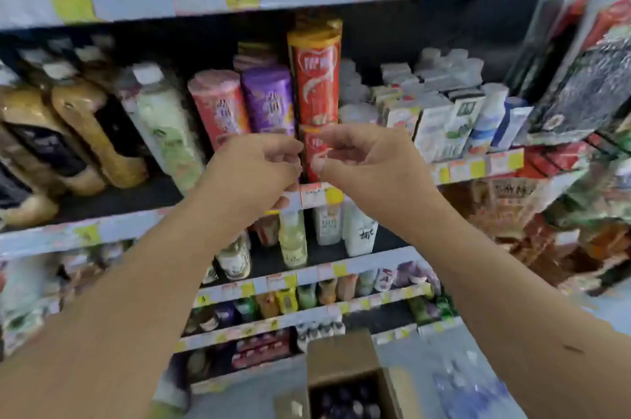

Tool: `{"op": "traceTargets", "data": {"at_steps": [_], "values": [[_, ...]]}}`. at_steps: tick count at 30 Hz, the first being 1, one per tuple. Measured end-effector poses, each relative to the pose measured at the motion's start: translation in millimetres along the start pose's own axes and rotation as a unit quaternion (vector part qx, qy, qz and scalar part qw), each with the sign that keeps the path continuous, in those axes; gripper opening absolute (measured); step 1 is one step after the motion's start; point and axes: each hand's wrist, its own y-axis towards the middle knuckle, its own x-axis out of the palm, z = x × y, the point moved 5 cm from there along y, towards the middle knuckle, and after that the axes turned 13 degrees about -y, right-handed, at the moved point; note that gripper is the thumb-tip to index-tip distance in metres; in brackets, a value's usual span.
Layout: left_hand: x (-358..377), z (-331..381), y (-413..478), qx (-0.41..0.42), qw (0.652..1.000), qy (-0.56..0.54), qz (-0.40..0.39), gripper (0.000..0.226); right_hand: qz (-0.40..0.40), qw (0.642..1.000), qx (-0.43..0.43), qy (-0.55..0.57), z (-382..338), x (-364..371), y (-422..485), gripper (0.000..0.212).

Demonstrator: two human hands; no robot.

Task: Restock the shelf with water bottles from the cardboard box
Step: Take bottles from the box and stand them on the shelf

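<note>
An open cardboard box point(341, 359) stands on the floor at the bottom centre, with several dark bottle tops point(345, 401) showing inside it. Both my arms reach up to the middle shelf point(102, 230). My left hand point(256, 172) and my right hand point(365, 162) hover close together in front of a stack of two red canisters point(316, 87). The fingers of both are loosely curled toward each other, and I see nothing held in either. The view is blurred.
Brown bottles point(85, 131) and a pale green bottle point(167, 135) fill the shelf's left side. Pink and purple canisters point(266, 100) stand beside the red stack, and white cartons point(440, 124) lie to the right. Lower shelves hold small bottles point(293, 241). A bluish wrapped pack point(471, 391) sits right of the box.
</note>
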Motion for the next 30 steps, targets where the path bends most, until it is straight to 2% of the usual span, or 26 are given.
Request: {"op": "traceTargets", "data": {"at_steps": [7, 10, 13, 16, 19, 22, 23, 25, 27, 29, 30], "values": [[43, -216, -50, -0.130, 0.988, 0.018, -0.084, 0.029, -0.106, 0.974, 0.191, -0.061, 152, 109, -136, 0.037], [64, -323, -84, -0.189, 0.973, 0.040, -0.125, 0.030, -0.159, 0.949, 0.253, -0.097, 229, 165, -204, 0.034], [83, -422, -116, -0.229, 0.960, 0.065, -0.147, 0.034, -0.222, 0.916, 0.307, -0.131, 302, 218, -266, 0.021], [101, -504, -141, -0.253, 0.948, 0.105, -0.162, 0.040, -0.272, 0.885, 0.324, -0.194, 374, 271, -318, 0.025], [118, -574, -160, -0.261, 0.937, 0.162, -0.167, 0.044, -0.334, 0.858, 0.311, -0.237, 441, 325, -363, 0.026], [137, -632, -176, -0.262, 0.923, 0.209, -0.187, 0.046, -0.387, 0.836, 0.278, -0.271, 498, 374, -397, 0.015], [142, -650, -180, -0.267, 0.921, 0.212, -0.189, 0.048, -0.394, 0.834, 0.263, -0.284, 517, 390, -405, 0.019], [151, -678, -185, -0.272, 0.917, 0.220, -0.191, 0.049, -0.413, 0.819, 0.238, -0.318, 552, 420, -418, 0.043], [157, -700, -187, -0.268, 0.918, 0.224, -0.189, 0.049, -0.446, 0.786, 0.205, -0.374, 579, 445, -426, 0.066], [160, -714, -186, -0.265, 0.920, 0.224, -0.184, 0.049, -0.459, 0.758, 0.172, -0.430, 596, 463, -426, 0.077], [162, -718, -186, -0.266, 0.921, 0.221, -0.182, 0.049, -0.451, 0.756, 0.153, -0.449, 600, 468, -424, 0.078]]}}
